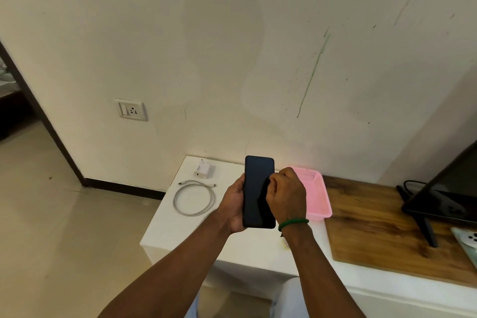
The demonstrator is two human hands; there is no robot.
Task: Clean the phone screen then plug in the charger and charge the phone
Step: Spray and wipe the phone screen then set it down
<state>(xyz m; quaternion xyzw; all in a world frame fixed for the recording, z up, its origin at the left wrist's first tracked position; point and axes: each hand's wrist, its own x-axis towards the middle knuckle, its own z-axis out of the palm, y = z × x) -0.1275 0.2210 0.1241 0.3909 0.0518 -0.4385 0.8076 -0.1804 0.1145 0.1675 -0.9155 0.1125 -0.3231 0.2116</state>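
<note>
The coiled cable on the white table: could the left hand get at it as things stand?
Probably yes for reach: the cable lies just left of the left hand with nothing between. But that hand holds the phone, so it isn't free.

White table (175, 230) carries charger (204, 168), coiled cable (194, 197), pink basket (318, 196).
</note>
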